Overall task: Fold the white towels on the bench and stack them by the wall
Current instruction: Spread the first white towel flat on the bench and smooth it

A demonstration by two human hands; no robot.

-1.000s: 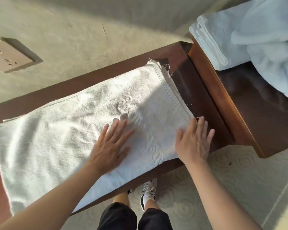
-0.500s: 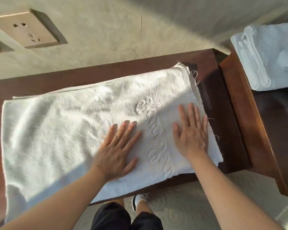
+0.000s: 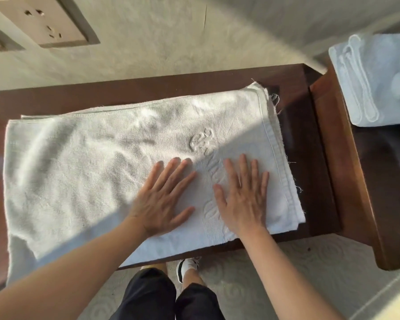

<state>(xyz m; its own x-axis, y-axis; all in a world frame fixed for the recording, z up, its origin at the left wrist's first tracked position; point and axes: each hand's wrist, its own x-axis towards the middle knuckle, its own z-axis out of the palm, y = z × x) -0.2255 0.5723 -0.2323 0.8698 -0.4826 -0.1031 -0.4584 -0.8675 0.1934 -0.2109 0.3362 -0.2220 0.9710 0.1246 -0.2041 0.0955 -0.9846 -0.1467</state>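
A white towel (image 3: pixel 83 172) with an embossed logo lies folded in layers across the dark wooden bench (image 3: pixel 148 88); its frayed right edge stops short of the bench end. My left hand (image 3: pixel 164 197) lies flat on the towel, fingers spread, near its middle front. Just to the right, my right hand (image 3: pixel 243 195) presses flat over the embossed band. A folded white towel (image 3: pixel 365 82) rests at the upper right on a higher wooden surface, with more loose white cloth behind it at the frame edge.
The wall (image 3: pixel 171 35) runs right behind the bench, with a socket plate (image 3: pixel 44 19) at the upper left. A raised wooden table (image 3: pixel 346 172) adjoins the bench's right end. Patterned carpet (image 3: pixel 275 273) and my legs and shoe are below.
My right hand has slid from the towel's front right corner onto the towel, ending close beside my left hand. The view has shifted, so the towel sits more centred.
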